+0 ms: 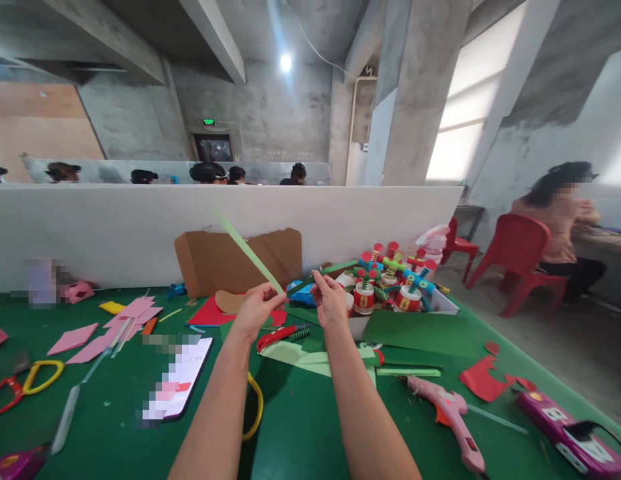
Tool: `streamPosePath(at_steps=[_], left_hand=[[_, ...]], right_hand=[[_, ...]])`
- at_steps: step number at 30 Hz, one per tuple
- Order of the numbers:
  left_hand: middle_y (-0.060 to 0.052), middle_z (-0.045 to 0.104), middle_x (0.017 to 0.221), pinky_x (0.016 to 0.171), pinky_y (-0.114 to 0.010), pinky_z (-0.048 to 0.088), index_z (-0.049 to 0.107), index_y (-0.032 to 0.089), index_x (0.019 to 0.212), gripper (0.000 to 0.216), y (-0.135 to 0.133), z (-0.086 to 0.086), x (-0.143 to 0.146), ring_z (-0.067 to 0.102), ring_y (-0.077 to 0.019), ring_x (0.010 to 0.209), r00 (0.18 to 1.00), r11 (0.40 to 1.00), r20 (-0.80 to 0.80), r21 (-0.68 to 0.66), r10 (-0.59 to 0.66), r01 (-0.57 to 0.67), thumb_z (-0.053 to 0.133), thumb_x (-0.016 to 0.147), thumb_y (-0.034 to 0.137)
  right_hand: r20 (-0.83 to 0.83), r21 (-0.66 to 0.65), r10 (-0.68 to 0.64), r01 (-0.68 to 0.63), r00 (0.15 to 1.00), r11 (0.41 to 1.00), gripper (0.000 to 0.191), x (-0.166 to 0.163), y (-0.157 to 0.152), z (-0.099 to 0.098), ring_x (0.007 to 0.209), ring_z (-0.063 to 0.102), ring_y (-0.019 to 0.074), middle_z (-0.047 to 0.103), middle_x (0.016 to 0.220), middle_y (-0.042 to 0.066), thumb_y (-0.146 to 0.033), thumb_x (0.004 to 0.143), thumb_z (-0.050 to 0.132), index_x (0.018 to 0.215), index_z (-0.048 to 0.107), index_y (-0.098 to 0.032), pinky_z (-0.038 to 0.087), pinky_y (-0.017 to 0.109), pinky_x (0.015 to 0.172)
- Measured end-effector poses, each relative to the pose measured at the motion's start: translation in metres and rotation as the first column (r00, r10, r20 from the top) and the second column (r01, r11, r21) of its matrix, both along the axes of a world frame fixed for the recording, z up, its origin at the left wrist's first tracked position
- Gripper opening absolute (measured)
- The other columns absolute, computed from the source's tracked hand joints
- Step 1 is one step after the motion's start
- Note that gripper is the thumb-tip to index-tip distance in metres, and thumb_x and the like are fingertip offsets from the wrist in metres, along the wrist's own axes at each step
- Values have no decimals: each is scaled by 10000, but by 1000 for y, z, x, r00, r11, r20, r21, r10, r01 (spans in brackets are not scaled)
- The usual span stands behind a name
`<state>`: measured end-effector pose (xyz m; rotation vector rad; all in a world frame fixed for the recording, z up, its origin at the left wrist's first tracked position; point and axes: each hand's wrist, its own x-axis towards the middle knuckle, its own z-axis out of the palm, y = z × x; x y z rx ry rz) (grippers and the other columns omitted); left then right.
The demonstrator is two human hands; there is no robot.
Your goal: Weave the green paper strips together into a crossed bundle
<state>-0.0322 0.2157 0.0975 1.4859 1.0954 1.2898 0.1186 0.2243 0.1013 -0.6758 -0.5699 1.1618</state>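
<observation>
My left hand (256,310) pinches the lower end of a light green paper strip (249,252), which slants up and to the left. In my right hand (332,303) is a dark green paper strip (299,287), its near end beside the light strip's end; whether the two touch I cannot tell. Beneath my hands lie red-handled scissors (277,337), a coiled dark green paper spring (299,334) and light green paper scraps (310,358). Past my right hand, several paper-and-cup figures (363,297) with red discs and springs stand in a white box (447,304).
A pink glue gun (453,410) and a purple power strip (573,433) lie right. Left are a phone (187,380), pink paper (133,317) and yellow-and-red scissors (43,377). Cardboard (235,260) leans on the white partition (115,230). A person (555,220) sits far right.
</observation>
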Motion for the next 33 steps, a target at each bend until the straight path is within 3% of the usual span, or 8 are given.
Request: streamPosePath(at_steps=[8,14,18,23,28,33], left_hand=[[5,604,583,594,-260,457,592,175,650,340,-3,5,-21,568,-138,589,999,999,-33,-37,-10,9,741,582,473],[11,581,538,532,-236,432,551,172,602,408,5,-1,-37,527,-113,512,996,995,10,-47,84,-84,789,503,488],[13,572,537,509,-222,428,562,167,610,410,7,-5,-41,509,-98,494,980,985,106,-32,171,-168,810,482,469],[-2,617,615,543,-224,456,574,166,650,402,1,5,-32,545,-101,538,967,995,234,-57,97,-86,812,501,453],[14,583,579,549,-216,432,582,159,638,370,-1,7,-17,532,-96,535,973,999,231,-38,27,-19,812,524,426],[21,570,567,542,-214,410,617,154,650,328,0,4,-5,515,-97,540,978,1000,209,3,-15,14,808,547,399]], right_hand=[[-28,47,-144,146,989,988,347,33,3,2,471,470,52,612,590,-41,-362,442,871,651,670,-172,410,187,445],[18,83,-220,217,975,973,375,45,3,4,475,465,49,676,697,-5,-418,446,873,624,651,-172,436,205,451],[61,135,-273,263,960,955,394,47,-2,9,504,487,67,685,741,9,-477,516,831,733,688,-181,454,227,488],[211,194,-103,62,972,979,427,36,-9,17,583,545,76,695,840,19,-485,614,769,932,711,-205,487,241,598],[473,130,72,-151,878,980,296,12,-18,18,575,539,93,642,648,-21,-396,610,777,822,736,-193,462,236,585],[591,122,95,-204,801,971,237,-9,-19,11,594,576,118,675,648,-5,-334,641,734,832,749,-194,467,236,579]])
